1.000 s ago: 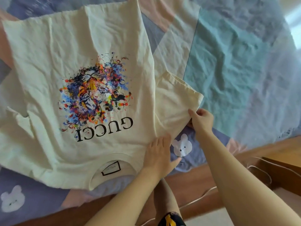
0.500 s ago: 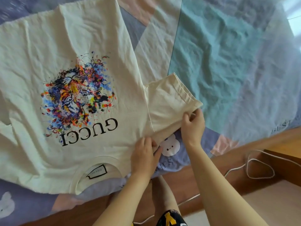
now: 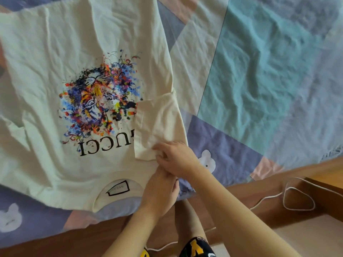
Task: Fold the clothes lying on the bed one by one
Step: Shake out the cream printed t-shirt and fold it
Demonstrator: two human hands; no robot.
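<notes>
A cream T-shirt (image 3: 74,52) with a colourful tiger print lies flat on the bed, print side up, its collar (image 3: 118,188) towards me. Its right-hand sleeve (image 3: 159,119) is folded inward over the chest and covers the end of the black lettering. My right hand (image 3: 178,158) pinches the near corner of that sleeve against the shirt. My left hand (image 3: 159,193) presses on the shirt's shoulder just below it, beside the collar; its fingertips are hidden under my right hand.
The patchwork bedsheet (image 3: 259,71) in teal, lilac and pink spreads to the right. A wooden bed frame (image 3: 74,242) runs along the near edge. A white cable (image 3: 297,197) loops on the wood at right. My knee shows below.
My right hand has carried the sleeve from the sheet leftward and laid it over the shirt's chest. My left hand has stayed at the shoulder.
</notes>
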